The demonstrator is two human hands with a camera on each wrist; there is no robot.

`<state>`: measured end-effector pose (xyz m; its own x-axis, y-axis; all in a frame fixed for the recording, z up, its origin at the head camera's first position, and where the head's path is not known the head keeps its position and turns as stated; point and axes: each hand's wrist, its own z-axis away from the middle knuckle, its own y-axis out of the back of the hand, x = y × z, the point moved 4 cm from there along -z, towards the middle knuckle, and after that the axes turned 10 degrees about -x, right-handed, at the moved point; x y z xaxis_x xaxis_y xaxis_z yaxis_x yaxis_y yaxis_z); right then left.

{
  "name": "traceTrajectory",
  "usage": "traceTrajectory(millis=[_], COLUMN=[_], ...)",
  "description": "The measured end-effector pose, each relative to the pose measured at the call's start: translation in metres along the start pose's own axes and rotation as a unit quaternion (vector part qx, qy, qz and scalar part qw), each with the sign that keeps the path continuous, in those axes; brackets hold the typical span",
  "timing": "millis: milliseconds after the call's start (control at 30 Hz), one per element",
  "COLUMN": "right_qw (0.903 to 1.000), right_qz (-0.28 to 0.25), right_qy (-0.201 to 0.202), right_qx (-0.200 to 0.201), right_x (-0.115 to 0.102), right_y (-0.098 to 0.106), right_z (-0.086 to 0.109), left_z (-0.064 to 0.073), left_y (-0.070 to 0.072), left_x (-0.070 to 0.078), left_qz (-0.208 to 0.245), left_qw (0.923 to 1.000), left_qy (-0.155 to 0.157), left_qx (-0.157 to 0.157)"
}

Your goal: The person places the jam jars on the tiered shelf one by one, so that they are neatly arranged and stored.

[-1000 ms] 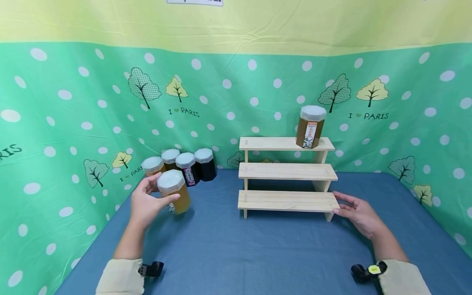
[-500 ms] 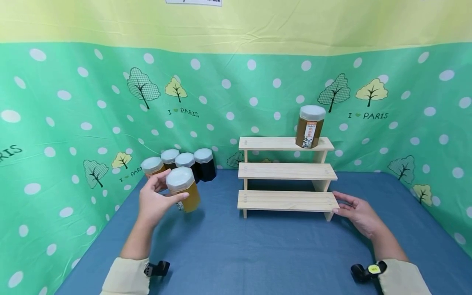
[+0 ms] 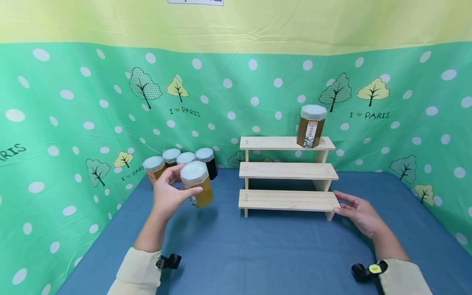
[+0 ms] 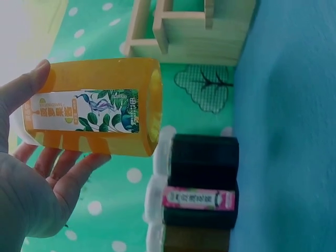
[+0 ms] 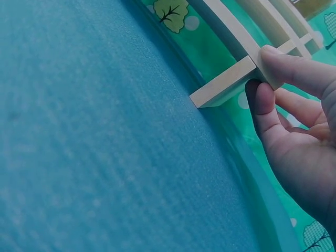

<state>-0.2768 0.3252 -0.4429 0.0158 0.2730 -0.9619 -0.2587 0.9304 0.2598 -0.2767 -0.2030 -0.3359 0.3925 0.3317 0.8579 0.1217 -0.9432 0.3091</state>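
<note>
My left hand [image 3: 169,197] holds an amber jar [image 3: 203,191] with a white lid above the blue cloth, thumb on one side and fingers on the other. In the left wrist view, the jar's leaf-patterned label [image 4: 84,111] faces the camera. The jar is tilted slightly. To the right stands a three-step wooden display rack [image 3: 287,199]. My right hand [image 3: 358,216] pinches the right end of its lowest step; in the right wrist view, the thumb and a finger meet at the board's corner [image 5: 252,59]. A brown jar [image 3: 311,127] with a white lid stands on the top step, towards its right end.
Several white-lidded jars stand close together at the back left: an orange one [image 3: 155,168], dark ones such as the black jar [image 3: 212,167], and one with a pink label [image 4: 199,199]. A green dotted curtain [image 3: 258,94] hangs behind the blue cloth [image 3: 280,254].
My left hand has carried the amber jar to the right and a little upward, in front of the dark jars. The right hand stays at the rack's lowest step.
</note>
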Motion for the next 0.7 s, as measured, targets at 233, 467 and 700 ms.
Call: traceTrajectory(millis=[233,467,700], right_qw=[1.0000,1.0000,1.0000], right_qz=[-0.004,-0.004,-0.002], right_qy=[0.003,0.000,0.001], right_qx=[0.002,0.002,0.003], right_x=[0.001,0.002,0.003], right_y=[0.000,0.000,0.001], right_z=[0.000,-0.001,-0.001], left_z=[-0.006,-0.014,-0.024], left_y=[-0.010,-0.021,-0.031], left_x=[0.011,0.022,0.031], left_qz=[0.017,0.007,0.012], left_qw=[0.9997,0.9996,0.9995], left_qy=[0.016,0.016,0.002], left_qx=[-0.011,-0.020,-0.029])
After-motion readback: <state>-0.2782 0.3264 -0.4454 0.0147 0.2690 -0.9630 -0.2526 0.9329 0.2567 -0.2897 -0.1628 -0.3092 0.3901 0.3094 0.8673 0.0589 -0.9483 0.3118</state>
